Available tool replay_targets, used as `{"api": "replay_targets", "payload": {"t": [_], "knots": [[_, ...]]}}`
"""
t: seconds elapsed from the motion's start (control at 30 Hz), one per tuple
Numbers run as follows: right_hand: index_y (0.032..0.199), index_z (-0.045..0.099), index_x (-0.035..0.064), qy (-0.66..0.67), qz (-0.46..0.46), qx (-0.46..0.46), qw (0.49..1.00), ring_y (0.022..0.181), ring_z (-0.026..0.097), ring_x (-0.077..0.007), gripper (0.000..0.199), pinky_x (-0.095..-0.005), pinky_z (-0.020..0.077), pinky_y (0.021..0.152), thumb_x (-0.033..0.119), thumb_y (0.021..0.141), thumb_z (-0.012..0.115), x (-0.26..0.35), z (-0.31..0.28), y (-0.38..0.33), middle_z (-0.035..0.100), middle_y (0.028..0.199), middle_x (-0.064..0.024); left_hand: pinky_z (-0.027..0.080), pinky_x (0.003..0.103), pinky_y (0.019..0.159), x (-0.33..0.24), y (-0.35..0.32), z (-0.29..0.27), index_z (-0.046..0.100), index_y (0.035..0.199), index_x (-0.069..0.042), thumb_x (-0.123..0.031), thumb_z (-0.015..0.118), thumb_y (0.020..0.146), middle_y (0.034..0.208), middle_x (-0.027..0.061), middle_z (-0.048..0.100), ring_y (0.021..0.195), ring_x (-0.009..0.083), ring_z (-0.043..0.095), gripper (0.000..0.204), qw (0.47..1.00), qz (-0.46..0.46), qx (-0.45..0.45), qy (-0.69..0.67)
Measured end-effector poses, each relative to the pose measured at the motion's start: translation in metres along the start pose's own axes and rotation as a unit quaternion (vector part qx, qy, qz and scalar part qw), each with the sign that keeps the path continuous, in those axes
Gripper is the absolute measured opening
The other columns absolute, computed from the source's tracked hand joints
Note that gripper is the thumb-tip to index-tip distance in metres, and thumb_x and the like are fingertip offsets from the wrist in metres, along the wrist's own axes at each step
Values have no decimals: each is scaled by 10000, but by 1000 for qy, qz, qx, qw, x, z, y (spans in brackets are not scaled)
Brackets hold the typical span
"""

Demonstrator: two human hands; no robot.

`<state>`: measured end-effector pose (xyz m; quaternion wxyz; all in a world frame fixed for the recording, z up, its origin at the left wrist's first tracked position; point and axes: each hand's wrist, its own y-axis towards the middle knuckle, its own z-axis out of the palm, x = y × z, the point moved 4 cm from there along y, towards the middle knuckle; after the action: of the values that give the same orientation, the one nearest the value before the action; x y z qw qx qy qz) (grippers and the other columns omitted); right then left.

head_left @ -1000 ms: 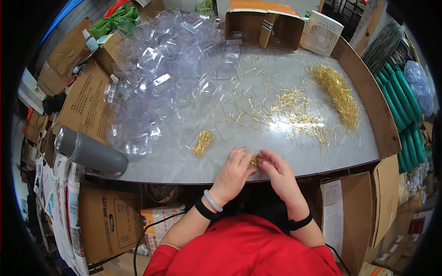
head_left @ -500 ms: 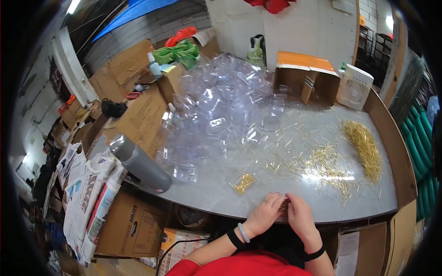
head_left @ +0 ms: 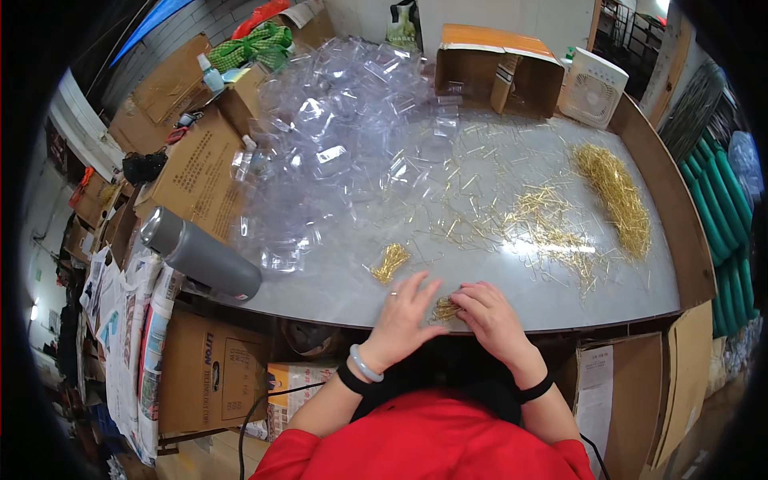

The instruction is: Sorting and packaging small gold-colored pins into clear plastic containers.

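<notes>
At the table's near edge, a small bundle of thin gold metal pins (head_left: 445,309) lies between my hands. My right hand (head_left: 494,324) has its fingers pressed together on the right side of this bundle. On the other side, my left hand (head_left: 398,318) is open, thumb and fingers spread, close to the bundle but apart from it. A second small heap of gold pins (head_left: 390,263) rests on the table (head_left: 336,300) just beyond my left fingertips. Farther right are a loose scatter of gold pins (head_left: 548,220) and a long, dense pile of them (head_left: 616,200).
Clear plastic boxes (head_left: 336,136) are heaped across the back left. A grey flask (head_left: 204,252) lies tilted at the left edge. An open carton (head_left: 464,76) and a white fan (head_left: 594,90) stand at the back right. Cardboard strips (head_left: 668,200) wall the right side.
My hands were close together around the bundle; now my left hand has drawn away to the left and spread its fingers. The bundle is down at the table edge. The view has shifted.
</notes>
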<state>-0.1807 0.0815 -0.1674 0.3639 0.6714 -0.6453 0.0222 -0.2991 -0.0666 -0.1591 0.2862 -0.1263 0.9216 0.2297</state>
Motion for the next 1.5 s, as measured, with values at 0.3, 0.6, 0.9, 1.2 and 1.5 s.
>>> {"api": "replay_targets", "payload": {"t": [0.3,0.6,0.9,1.2,1.5], "knots": [[1241,617,23,-23,6,11,1000,1257,555,-343,368,-445,447,1081,81,882,671,13,-1,-5,614,1306,-133,542,373,747,-2,-7,3,594,1105,3,-126,814,785,989,173,609,851,310,658,410,994,-104,21,3],[1281,584,-4,-57,13,39,998,1281,540,-360,387,-454,426,1120,13,894,605,10,0,-5,587,1331,-166,563,294,749,-5,-1,13,525,1161,12,23,755,811,1111,125,562,867,173,649,419,954,-170,44,-242],[1194,620,12,9,25,-22,999,1191,591,-360,353,-445,496,1050,21,848,689,9,-2,-7,621,1239,-154,536,324,704,-10,10,17,570,1228,13,0,761,821,1124,139,553,778,220,643,450,992,-109,8,-65],[1072,684,29,-47,21,-71,996,1138,633,-319,228,-448,507,1032,37,845,711,10,-1,-13,669,1148,-110,567,271,552,59,-53,-33,611,1098,69,-174,622,1012,817,111,625,626,158,653,258,816,-394,-186,-381],[1089,688,45,-61,22,-73,995,1142,620,-327,263,-419,531,945,32,827,711,16,-2,-9,665,1156,-101,582,300,542,83,-22,-47,577,1023,77,-225,608,1015,830,152,635,647,218,683,303,813,-435,-100,-374]]}}
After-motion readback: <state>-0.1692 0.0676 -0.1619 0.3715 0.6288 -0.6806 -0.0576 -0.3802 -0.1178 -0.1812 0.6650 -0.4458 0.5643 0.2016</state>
